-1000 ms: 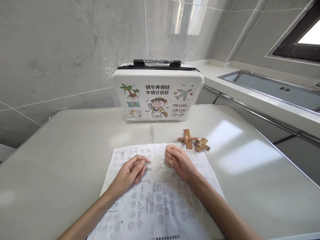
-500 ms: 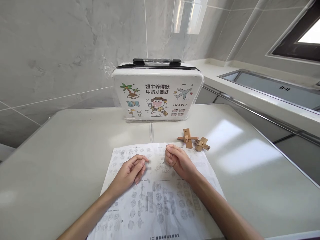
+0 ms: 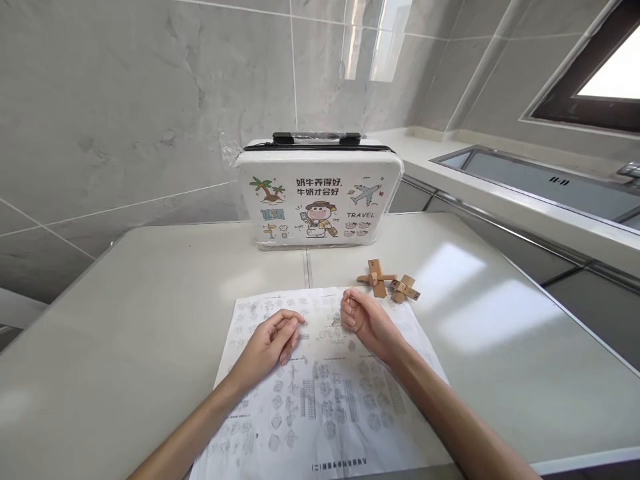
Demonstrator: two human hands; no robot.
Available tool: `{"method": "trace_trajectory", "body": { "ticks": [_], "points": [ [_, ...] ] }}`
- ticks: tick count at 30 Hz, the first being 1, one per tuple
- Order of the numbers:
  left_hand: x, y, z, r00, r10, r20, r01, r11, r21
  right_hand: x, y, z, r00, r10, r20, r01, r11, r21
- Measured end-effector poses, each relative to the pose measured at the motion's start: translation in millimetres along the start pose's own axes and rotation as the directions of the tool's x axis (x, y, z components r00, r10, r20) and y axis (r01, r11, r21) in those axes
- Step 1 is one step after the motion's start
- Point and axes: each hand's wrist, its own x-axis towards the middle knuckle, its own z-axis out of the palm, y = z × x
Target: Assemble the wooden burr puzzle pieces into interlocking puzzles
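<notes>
A large creased sheet of printed paper (image 3: pixel 400 433), covered in small diagrams and grids, lies on the table. On its left half rests my left hand (image 3: pixel 273 341), fingers loosely bent with the index finger reaching forward and nothing seen in it. Across a gap, my right hand (image 3: pixel 369 321) lies on its side, fingers curled in and thumb against the index finger; no object shows in it. Just beyond the right hand sit two wooden interlocking puzzles, a larger cross-shaped one (image 3: pixel 379 287) marked 2 and a smaller one (image 3: pixel 406 289), at the sheet's far right corner.
A white hard case (image 3: pixel 320 170) with cartoon prints and a black handle stands upright at the back of the table (image 3: pixel 150 320), partly wrapped in clear plastic. Behind it is a grey tiled wall. A counter with a sink (image 3: pixel 540 180) runs along the right.
The view has tilted up slightly, so the scene sits a little lower and to the right. Both hands keep nearly the same pose on the paper; the puzzles have not moved.
</notes>
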Motion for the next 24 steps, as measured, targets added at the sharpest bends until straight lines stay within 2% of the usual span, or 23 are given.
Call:
{"method": "trace_trajectory", "body": {
  "ticks": [3, 8, 11, 14, 17, 20, 22, 24],
  "points": [
    [-1.6, -0.3, 0.0, 1.000, 0.007, 0.000, -0.007, 1.000, 0.000, -19.1, -9.9, -10.7, 1.000, -0.002, -0.026, 0.000, 0.995, -0.101],
    [-2.7, -3.9, -0.2, 1.000, 0.030, -0.001, -0.030, 0.999, 0.010, -50.3, -31.0, -39.7, 0.985, -0.003, -0.175, -0.036, 0.975, -0.220],
    [-2.0, -6.8, -0.1, 0.999, 0.054, 0.011, -0.054, 0.999, 0.007, -60.6, -43.5, -52.5, 0.959, -0.015, -0.282, -0.060, 0.965, -0.256],
    [-2.0, -8.0, 0.2, 0.997, 0.075, 0.017, -0.075, 0.997, 0.000, -64.6, -53.5, -61.7, 0.932, -0.031, -0.361, -0.109, 0.926, -0.362],
    [-3.5, -6.8, 0.5, 0.997, 0.074, 0.013, -0.074, 0.997, 0.003, -62.3, -60.5, -70.9, 0.896, -0.086, -0.436, -0.177, 0.831, -0.527],
    [-5.0, -5.6, 0.9, 0.997, 0.072, 0.014, -0.072, 0.997, 0.023, -54.4, -65.3, -79.7, 0.846, -0.160, -0.509, -0.275, 0.686, -0.674],
    [-5.2, -6.1, 1.0, 0.996, 0.084, 0.019, -0.085, 0.996, 0.038, -47.8, -67.4, -84.2, 0.828, -0.220, -0.516, -0.320, 0.570, -0.757],
    [-4.8, -7.8, 1.1, 0.995, 0.097, 0.025, -0.099, 0.994, 0.050, -42.2, -68.5, -87.4, 0.833, -0.264, -0.486, -0.323, 0.480, -0.815]
  ]
}}
